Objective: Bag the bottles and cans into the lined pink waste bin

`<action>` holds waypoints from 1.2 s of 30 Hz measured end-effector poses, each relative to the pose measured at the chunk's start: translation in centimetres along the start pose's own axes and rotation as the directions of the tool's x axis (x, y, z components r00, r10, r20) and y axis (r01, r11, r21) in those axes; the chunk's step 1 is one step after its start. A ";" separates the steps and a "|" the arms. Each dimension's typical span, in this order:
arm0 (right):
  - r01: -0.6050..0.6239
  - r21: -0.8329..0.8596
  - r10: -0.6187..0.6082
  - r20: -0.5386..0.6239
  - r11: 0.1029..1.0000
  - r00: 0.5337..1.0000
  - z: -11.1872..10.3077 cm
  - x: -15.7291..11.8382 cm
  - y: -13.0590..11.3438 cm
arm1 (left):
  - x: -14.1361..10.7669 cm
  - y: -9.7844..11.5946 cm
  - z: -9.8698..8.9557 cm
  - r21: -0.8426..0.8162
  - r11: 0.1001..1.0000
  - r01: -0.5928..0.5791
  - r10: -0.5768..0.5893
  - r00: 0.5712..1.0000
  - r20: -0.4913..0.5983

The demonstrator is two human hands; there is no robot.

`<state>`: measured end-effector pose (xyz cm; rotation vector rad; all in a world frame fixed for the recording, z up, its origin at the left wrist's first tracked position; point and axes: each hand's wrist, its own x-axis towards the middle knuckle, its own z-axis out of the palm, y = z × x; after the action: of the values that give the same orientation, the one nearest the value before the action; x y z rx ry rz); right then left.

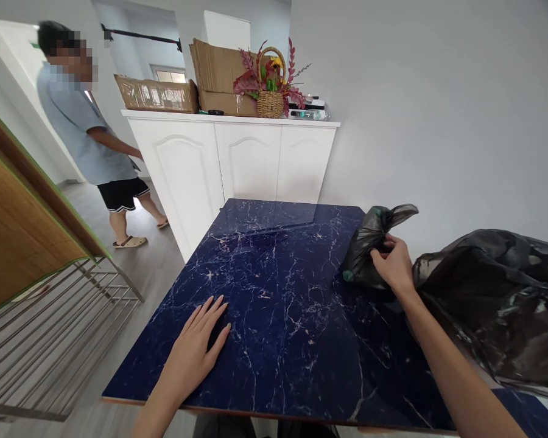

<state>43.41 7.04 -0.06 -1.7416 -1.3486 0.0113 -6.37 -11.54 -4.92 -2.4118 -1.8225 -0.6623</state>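
A small black plastic bag [364, 246] stands on the blue marble-patterned table [274, 328] near its far right corner. Something green shows faintly through its thin film; what is inside I cannot make out. My right hand [394, 263] pinches the side of this bag between thumb and fingers. Lying flat on the table at the left, my left hand [196, 350] has its fingers stretched out and holds nothing. To the right of my right forearm rests a large black plastic bag [497, 298], its contents hidden.
Behind the table stands a white cabinet [251, 152] bearing cardboard boxes [158, 94], a flower basket [270, 103] and a plastic bottle [315, 114]. At left are a metal rack [68, 340] and a wooden board [22, 225]. A person [82, 121] stands beside the cabinet.
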 end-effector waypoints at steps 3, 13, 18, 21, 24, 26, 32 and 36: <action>0.032 0.077 -0.037 0.064 0.997 0.997 0.3 -1.7 -1.6 | 0.1 0.0 0.0 -0.002 1.000 -0.011 0.011 1.000 -0.011; 0.241 0.350 -0.361 0.334 0.905 0.870 0.4 -10.0 -10.3 | 0.6 1.1 -1.3 -0.046 0.998 -0.053 0.046 0.989 -0.144; 0.304 0.425 -0.480 0.409 0.853 0.776 0.1 -13.7 -14.6 | 2.7 6.0 -2.9 -0.103 0.983 -0.152 0.114 0.944 -0.310; 0.335 0.456 -0.533 0.427 0.824 0.730 0.3 -15.4 -16.3 | 4.6 8.6 -2.8 -0.115 0.978 -0.174 0.131 0.942 -0.310; 0.380 0.480 -0.585 0.412 0.791 0.699 0.7 -16.2 -16.9 | 6.6 9.4 -2.2 -0.124 0.976 -0.178 0.142 0.957 -0.254; 0.420 0.481 -0.615 0.380 0.770 0.691 1.1 -16.1 -16.7 | 7.8 8.9 -1.5 -0.111 0.976 -0.187 0.161 0.964 -0.213; 0.452 0.440 -0.606 0.321 0.776 0.727 3.4 -14.0 -15.6 | 11.2 6.0 1.2 -0.074 0.984 -0.163 0.145 0.968 -0.205; 0.447 0.434 -0.595 0.303 0.782 0.745 4.4 -12.5 -15.6 | 12.0 5.2 2.1 -0.068 0.989 -0.133 0.112 0.961 -0.251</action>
<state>24.24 0.04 1.26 -1.0419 -2.0050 0.3051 1.71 -1.65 -1.33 -2.3421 -1.5656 -0.9944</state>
